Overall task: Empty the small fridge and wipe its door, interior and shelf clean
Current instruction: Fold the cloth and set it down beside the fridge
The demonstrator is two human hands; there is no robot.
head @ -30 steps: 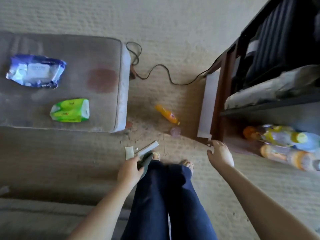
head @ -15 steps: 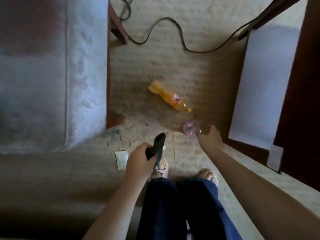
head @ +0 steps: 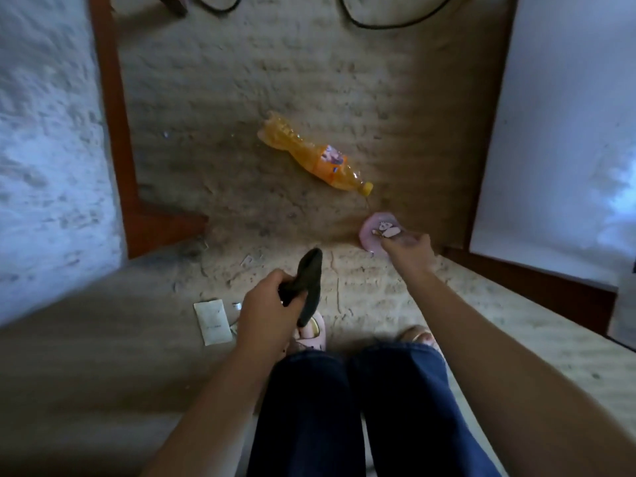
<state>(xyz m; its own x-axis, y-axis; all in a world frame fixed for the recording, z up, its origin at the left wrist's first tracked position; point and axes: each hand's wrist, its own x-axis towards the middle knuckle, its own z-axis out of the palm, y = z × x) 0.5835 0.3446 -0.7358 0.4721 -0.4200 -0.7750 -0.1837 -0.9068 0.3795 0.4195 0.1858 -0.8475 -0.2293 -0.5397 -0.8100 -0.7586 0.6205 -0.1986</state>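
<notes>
My left hand [head: 272,309] grips a dark cloth [head: 308,282] that hangs down from its fingers over the floor. My right hand [head: 407,251] reaches down to a small pink round container [head: 375,232] with a cartoon label on the floor, and its fingers close round the near edge. An orange drink bottle [head: 311,160] lies on its side on the floor just beyond the container. The open fridge door [head: 564,125] shows as a white panel with a dark red edge at the right. The fridge interior is out of view.
A padded bench [head: 41,139] with a red-brown frame stands at the left. A black cable [head: 385,18] loops across the floor at the top. A small white paper packet [head: 213,320] lies by my left foot. My legs and slippers are at the bottom centre.
My view has dropped toward the floor. My right hand has left the fridge's edge and come down onto the pink container. The left hand still holds the dark cloth.
</notes>
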